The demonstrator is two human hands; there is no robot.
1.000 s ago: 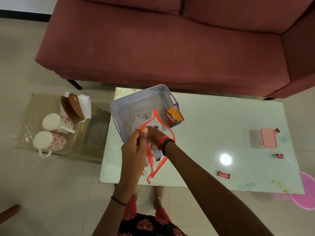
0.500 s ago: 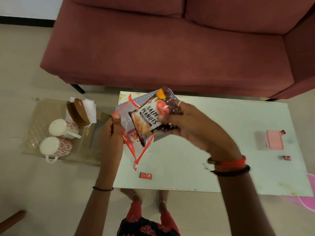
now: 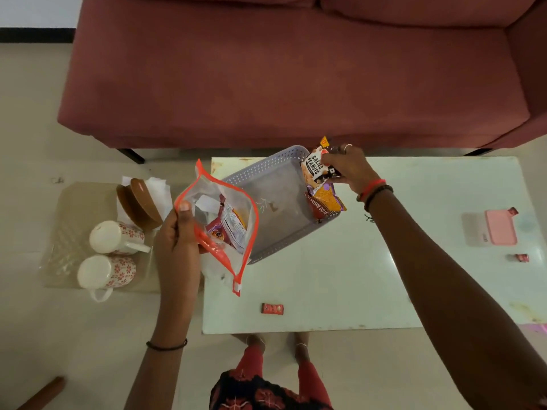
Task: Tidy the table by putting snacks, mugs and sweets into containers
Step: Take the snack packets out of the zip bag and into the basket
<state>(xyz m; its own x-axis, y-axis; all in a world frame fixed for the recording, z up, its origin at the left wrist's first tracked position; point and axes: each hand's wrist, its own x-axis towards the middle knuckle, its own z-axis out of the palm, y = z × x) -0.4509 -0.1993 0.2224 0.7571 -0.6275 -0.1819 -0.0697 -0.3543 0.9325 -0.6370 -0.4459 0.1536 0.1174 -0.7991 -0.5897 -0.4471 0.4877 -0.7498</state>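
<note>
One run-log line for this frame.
left hand: holds open clear orange-edged zip pouch | right hand: grips salted peanuts packet over grey perforated basket | red sweet: on table

A basket (image 3: 275, 208) sits on the table (image 3: 355, 276), left of centre. Two mugs (image 3: 111, 253) lie at far left. A sofa (image 3: 296, 69) fills the top.

Two mugs (image 3: 117, 237) (image 3: 105, 272) at nine o'clock, three sweets (image 3: 272, 309) (image 3: 521, 257) (image 3: 513, 211) toward three, one basket (image 3: 275, 202), one pouch (image 3: 219, 220), one pink box (image 3: 500, 226).
</note>
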